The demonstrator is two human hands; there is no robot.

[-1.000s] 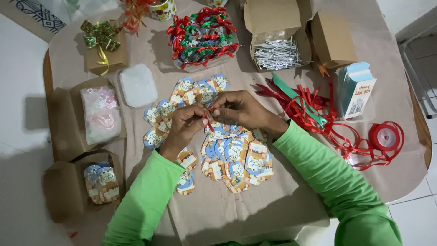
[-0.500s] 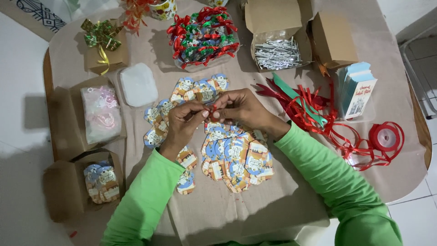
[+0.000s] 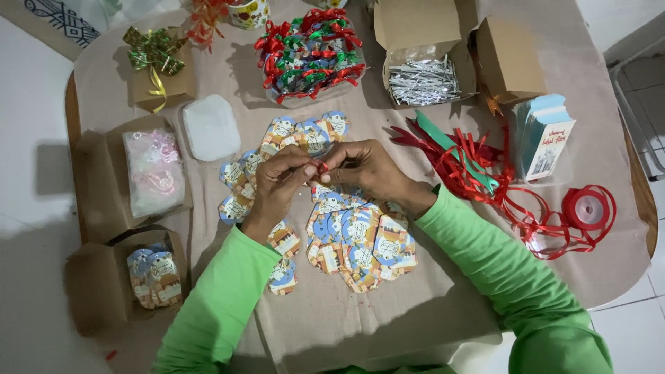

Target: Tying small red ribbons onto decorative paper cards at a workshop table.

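Small red ribbon piece, mostly hidden, pinched between fingertips of left hand and right hand.

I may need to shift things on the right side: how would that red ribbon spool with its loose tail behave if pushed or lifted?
The red ribbon spool looks small and probably light, so it should slide easily. It lies flat, so rolling seems unlikely unless tipped on edge. Its loose ribbon lies in limp, tangled loops, so it would likely trail floppily and might snag the ribbon pieces beside it.

Left hand, right hand pinch small red ribbon piece above paper tags.
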